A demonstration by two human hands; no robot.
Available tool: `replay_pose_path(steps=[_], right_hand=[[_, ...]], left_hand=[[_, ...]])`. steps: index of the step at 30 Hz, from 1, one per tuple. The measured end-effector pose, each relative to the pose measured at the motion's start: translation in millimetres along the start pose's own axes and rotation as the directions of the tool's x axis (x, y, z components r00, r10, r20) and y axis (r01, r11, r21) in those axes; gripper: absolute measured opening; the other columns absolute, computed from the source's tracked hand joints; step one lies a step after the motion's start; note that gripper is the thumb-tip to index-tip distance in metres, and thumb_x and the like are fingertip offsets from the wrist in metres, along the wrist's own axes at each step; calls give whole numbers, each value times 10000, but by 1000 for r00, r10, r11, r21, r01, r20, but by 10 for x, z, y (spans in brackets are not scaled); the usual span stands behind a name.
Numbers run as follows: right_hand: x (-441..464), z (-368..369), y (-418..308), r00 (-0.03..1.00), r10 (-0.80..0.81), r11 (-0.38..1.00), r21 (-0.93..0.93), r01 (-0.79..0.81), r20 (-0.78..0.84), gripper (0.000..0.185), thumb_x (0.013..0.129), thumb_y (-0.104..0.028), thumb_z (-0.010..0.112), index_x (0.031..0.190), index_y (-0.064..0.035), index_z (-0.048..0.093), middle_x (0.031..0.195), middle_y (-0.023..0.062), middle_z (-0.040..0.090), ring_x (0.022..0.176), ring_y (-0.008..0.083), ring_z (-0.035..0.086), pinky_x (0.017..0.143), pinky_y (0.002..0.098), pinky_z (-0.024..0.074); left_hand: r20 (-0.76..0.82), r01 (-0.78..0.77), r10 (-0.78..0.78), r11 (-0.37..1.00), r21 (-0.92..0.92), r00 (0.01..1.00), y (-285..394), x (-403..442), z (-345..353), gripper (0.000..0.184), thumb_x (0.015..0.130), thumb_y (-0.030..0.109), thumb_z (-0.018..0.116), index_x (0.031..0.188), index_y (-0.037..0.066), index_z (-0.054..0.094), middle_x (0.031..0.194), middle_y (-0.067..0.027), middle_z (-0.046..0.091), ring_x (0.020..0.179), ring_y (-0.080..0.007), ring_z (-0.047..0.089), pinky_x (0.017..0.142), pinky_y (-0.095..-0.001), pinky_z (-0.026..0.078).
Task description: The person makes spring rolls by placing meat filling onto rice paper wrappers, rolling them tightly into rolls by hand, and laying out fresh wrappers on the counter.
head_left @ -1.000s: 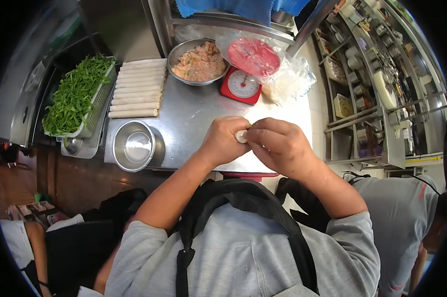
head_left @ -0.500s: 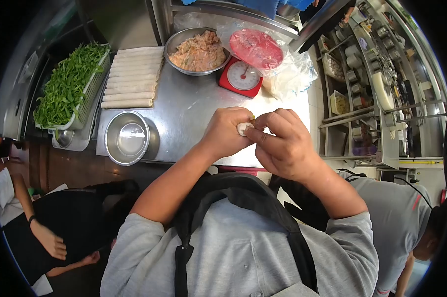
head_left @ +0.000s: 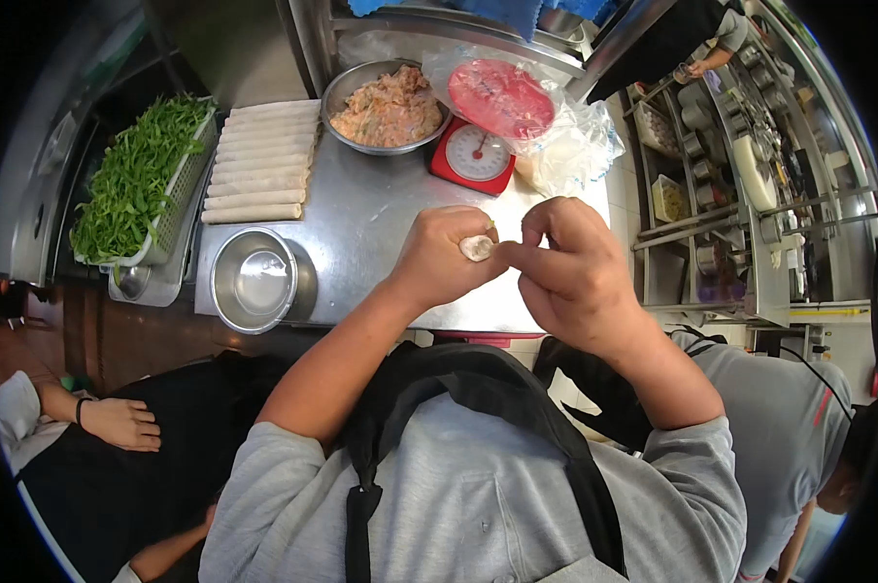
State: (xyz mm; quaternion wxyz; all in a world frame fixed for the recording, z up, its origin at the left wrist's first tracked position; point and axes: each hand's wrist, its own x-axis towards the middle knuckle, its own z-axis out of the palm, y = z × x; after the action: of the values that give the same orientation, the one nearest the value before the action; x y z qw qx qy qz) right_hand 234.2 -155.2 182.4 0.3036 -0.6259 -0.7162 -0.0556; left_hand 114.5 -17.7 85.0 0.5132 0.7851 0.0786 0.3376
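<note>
1. White and rounded, the small piece (head_left: 477,249) sits in the curl of the left hand (head_left: 444,255), one end showing at the thumb side of the fist.
2. The left fingers are wrapped around it. The fist hides the rest, so I cannot tell which way its long axis runs.
3. The right hand (head_left: 577,277) hangs just beside it, thumb and forefinger bent into a loop, the thumb's tip toward the piece. Whether they touch it or pinch anything, I cannot tell.
4. From the right fingertips the piece lies to the left, its bare end being the part nearest them; the left hand is the nearer one, since it encloses it.
5. Both hands are over the near part of the worktop (head_left: 356,238). Beyond them stands the red scale (head_left: 476,154), with the bowl (head_left: 392,150) of meat mix (head_left: 388,107) to its left.
6. Farther left are an upright metal pot (head_left: 227,284) and a row of pale rolls (head_left: 262,165), side by side, lengthwise left to right.
</note>
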Motion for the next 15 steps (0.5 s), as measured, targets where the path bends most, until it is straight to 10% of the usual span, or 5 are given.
replay_pose_path(steps=[15], right_hand=[[-60,35,-58,999,-23,995,-93,20,-31,265,676,-30,722,926,-104,772,903,44,541,824,238,573,712,363,460]], left_hand=[[-41,-20,22,999,46,999,61,21,94,200,693,87,812,731,19,628,696,-128,635,635,-307,636,581,-383,494]])
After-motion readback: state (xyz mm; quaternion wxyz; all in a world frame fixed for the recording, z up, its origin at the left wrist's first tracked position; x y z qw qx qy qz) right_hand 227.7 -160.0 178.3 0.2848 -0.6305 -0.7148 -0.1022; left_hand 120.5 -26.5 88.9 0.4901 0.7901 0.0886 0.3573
